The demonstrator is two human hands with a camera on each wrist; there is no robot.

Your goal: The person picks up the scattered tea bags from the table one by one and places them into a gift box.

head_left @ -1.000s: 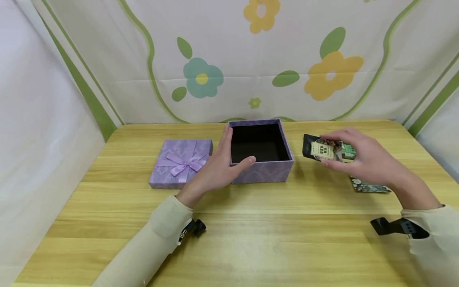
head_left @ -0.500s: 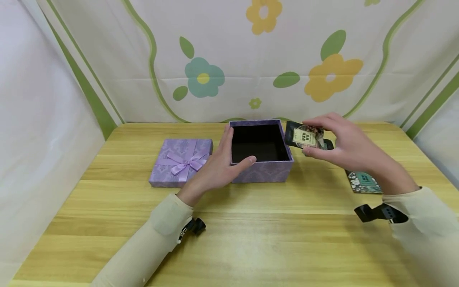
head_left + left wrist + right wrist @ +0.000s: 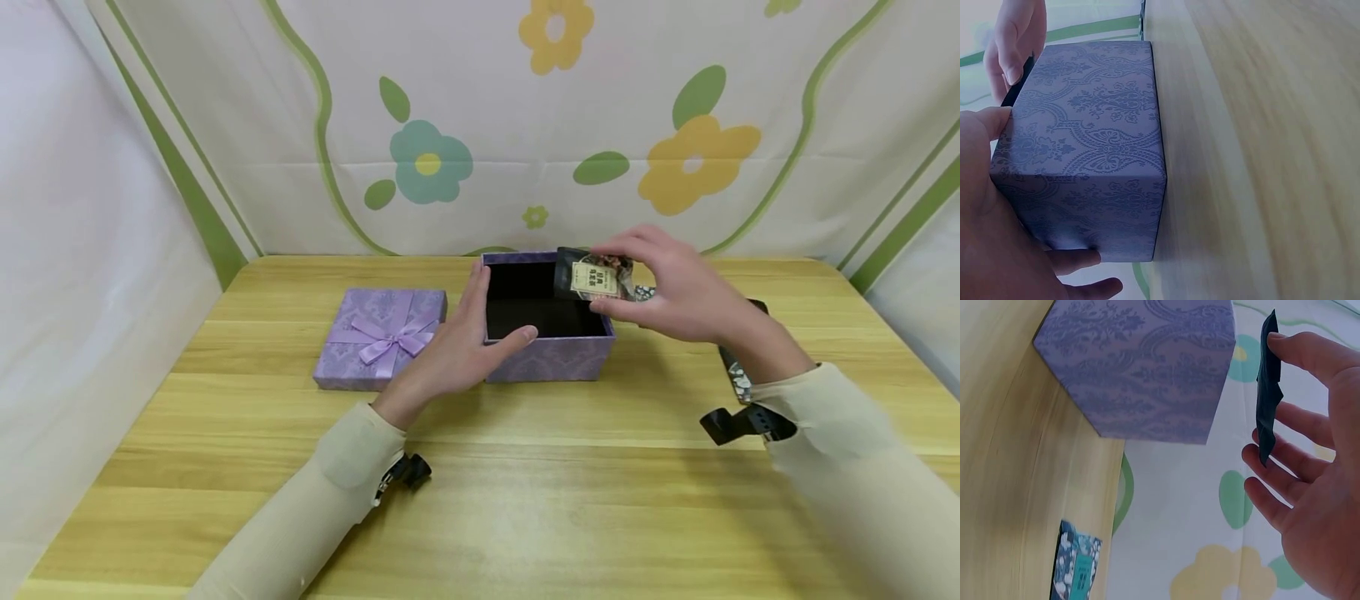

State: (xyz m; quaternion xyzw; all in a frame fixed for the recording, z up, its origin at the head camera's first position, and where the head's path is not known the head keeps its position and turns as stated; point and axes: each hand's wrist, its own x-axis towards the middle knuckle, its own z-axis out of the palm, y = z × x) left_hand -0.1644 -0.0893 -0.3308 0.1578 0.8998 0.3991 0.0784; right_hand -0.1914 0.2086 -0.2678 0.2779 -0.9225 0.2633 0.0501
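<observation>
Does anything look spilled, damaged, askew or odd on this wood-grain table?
Nothing stands out. The purple patterned rectangular box stands upright with the left hand against it; the ribboned purple square lid lies flat alongside; the right hand pinches a cream-labelled black packet above the box. No spill or damage shows.

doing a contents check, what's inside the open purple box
Only black lining shows inside the purple box. The dark packet in the right hand covers the far right part; the front wall hides the near floor. Anything there can't be seen.
</observation>
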